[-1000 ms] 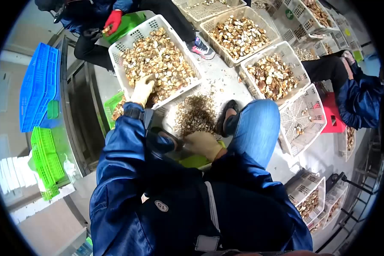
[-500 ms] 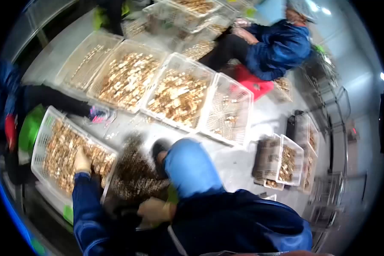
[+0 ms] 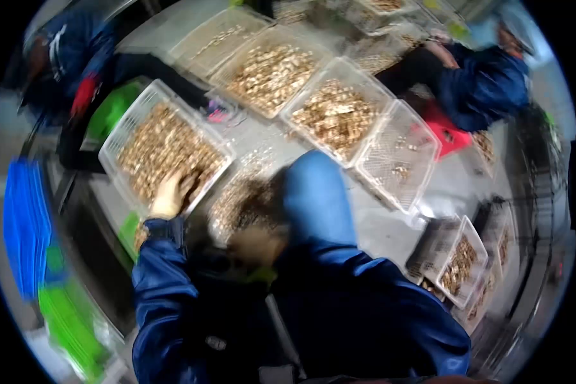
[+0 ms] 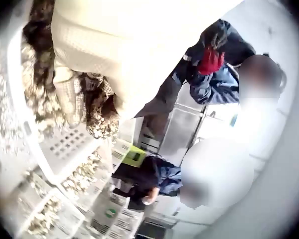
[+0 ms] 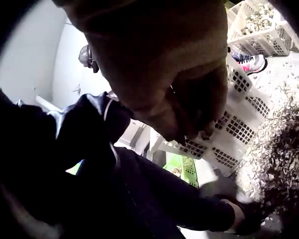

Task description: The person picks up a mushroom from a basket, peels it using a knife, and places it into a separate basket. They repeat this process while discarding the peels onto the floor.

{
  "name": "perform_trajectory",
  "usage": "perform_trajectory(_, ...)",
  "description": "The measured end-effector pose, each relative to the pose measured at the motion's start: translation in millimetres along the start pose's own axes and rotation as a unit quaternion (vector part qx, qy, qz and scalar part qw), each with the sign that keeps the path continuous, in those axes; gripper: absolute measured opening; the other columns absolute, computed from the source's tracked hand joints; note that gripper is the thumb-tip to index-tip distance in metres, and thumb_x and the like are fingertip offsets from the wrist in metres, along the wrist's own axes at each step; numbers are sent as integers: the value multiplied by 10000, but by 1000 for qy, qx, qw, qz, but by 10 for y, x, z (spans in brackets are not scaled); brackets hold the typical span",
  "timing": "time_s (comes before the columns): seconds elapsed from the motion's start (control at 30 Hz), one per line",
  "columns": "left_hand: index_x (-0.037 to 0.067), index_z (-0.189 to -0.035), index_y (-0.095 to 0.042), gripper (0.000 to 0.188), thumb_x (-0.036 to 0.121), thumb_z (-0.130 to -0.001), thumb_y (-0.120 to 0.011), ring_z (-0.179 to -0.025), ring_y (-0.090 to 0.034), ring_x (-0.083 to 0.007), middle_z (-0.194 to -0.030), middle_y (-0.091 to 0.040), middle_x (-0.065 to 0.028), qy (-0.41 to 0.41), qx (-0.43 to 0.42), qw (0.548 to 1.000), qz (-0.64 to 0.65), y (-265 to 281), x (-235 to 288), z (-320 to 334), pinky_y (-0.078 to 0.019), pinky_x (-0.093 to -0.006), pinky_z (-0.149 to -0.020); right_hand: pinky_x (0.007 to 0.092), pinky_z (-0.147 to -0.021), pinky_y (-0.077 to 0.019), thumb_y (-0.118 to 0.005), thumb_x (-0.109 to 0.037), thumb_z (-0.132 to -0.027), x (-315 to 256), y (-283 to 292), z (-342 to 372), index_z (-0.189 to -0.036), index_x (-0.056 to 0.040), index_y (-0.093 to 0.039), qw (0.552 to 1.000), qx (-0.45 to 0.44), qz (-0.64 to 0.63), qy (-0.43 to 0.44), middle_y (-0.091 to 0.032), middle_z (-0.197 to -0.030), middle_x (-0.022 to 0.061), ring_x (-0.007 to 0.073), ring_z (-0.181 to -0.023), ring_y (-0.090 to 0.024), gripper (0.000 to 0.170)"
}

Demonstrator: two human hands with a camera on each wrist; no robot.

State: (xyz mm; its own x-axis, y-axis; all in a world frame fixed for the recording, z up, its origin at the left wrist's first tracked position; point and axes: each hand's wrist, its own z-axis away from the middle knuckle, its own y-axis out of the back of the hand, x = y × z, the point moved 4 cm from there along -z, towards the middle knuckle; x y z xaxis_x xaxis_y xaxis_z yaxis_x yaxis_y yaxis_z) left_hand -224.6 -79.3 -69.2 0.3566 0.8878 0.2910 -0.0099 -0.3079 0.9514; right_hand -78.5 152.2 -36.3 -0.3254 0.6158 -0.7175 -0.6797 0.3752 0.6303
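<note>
My gloved left hand (image 3: 168,195) reaches over the near edge of a white perforated crate (image 3: 123,125) heaped with brown mushrooms (image 3: 166,147). In the left wrist view the pale glove (image 4: 104,40) curls its fingers and thumb round a dark, speckled mushroom (image 4: 100,119) above the crate. My right hand (image 3: 256,246), also gloved and blurred in the head view, is low by my knees, beside a floor pile of small trimmed pieces (image 3: 240,198). The right wrist view shows this hand (image 5: 159,69) with bent fingers in deep shadow; I cannot tell what it holds.
More mushroom crates (image 3: 272,70) stand ahead in a row, with a sparsely filled crate (image 3: 397,160) at its right end. Two people in blue jackets sit left and right, one near a red stool (image 3: 445,131). Blue crates (image 3: 27,227) and green crates (image 3: 70,326) stand left.
The head view swung right, then partly back left. My left hand stays at the near side of the mushroom crate; the right hand remains low by my knees.
</note>
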Motion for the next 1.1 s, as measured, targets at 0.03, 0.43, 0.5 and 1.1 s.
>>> perform_trajectory(0.03,-36,-1277,-555,413,77,-894,-660,-1144,-611,-354,-1211,-634,-217,22,29,999,25,225,265,156,-512,-409,-956,462,-725,-543,-608,-269,-870,-58,90,14,-837,-68,-704,1000,1,6,-7,-692,-843,143,346,-813,-682,225)
perform_trajectory(0.43,-29,-1464,-344,554,-50,-943,-533,-1358,-439,-378,-1454,-442,-226,108,111,402,903,649,1447,1068,-466,-371,-1081,400,-730,-542,-663,-328,-899,144,10,274,-952,-121,-691,985,161,-25,62,-700,-902,98,312,-824,-678,216)
perform_trajectory(0.5,-43,-1462,-345,541,-30,-956,-535,-1414,-357,-417,-1496,-383,-254,83,102,375,918,667,1480,1099,-461,-380,-1094,381,-681,-537,-695,-281,-876,169,65,345,-937,-133,-685,965,241,-33,97,-693,-877,92,309,-795,-670,161)
perform_trajectory(1.1,-44,-1203,-567,278,160,-1014,-558,-1231,-553,-366,-1320,-566,-243,282,65,423,858,-111,1121,766,-536,-367,-895,448,-655,-510,-596,-252,-885,164,50,331,-942,-79,-668,981,164,-6,107,-644,-804,141,326,-766,-647,196)
